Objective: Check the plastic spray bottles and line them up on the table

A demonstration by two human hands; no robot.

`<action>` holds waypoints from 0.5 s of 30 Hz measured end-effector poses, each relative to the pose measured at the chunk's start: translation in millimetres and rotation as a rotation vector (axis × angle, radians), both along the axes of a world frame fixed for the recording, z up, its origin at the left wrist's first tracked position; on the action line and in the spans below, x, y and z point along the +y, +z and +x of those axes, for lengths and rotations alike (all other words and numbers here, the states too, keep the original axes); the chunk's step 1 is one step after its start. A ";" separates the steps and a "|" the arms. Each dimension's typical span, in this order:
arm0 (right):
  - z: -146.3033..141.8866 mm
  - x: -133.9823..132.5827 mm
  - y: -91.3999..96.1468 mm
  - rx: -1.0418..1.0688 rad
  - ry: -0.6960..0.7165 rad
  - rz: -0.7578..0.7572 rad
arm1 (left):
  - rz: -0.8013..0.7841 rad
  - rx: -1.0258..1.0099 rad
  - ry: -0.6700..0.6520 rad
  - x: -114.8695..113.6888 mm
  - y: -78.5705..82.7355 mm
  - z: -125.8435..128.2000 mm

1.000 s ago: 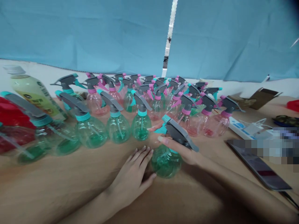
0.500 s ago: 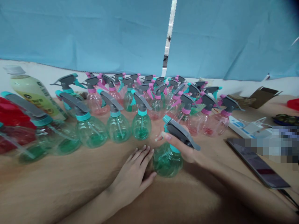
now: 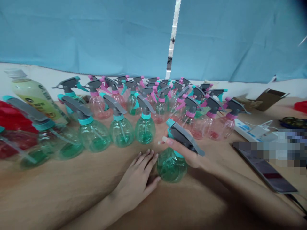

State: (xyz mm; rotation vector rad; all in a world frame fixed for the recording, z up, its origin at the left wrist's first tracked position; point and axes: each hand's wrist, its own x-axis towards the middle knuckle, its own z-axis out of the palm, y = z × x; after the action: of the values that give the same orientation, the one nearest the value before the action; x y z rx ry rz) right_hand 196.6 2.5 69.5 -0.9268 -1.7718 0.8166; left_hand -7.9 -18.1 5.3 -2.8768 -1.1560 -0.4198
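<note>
A green spray bottle (image 3: pixel 171 164) with a grey trigger head and teal collar stands on the brown table (image 3: pixel 59 188) in front of me. My right hand (image 3: pixel 184 150) is wrapped round its neck just under the trigger head. Flat on the table beside the bottle's left side lies my left hand (image 3: pixel 137 180), fingers stretched out, thumb touching the bottle's base. Behind them stand several green spray bottles (image 3: pixel 120 127) in a row, and behind those several pink spray bottles (image 3: pixel 192 119).
A tall bottle of yellowish liquid (image 3: pixel 35 95) and a red thing (image 3: pixel 11 124) stand at the far left. On the right lie a dark phone (image 3: pixel 266 172), a white power strip (image 3: pixel 249 132) and brown cardboard (image 3: pixel 266 99). A blue curtain (image 3: pixel 96 35) hangs behind.
My right hand's fingers have curled in round the bottle's neck, and the bottle has shifted slightly. The left hand has stayed in place.
</note>
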 end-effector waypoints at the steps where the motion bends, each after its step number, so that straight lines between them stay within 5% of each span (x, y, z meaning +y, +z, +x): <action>1: -0.2 -0.4 -0.5 0.011 0.009 -0.022 | -0.001 -0.002 -0.001 0.0 0.3 -0.1; 15: -3.2 -5.0 3.8 0.115 0.120 -0.105 | -0.012 -0.014 0.008 -0.6 -0.5 -0.8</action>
State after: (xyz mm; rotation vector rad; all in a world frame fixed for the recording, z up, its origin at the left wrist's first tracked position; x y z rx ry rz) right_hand 193.4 -2.5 73.3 -0.8295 -1.7104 1.0282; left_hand -8.6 -18.8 4.8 -2.8831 -1.1762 -0.4343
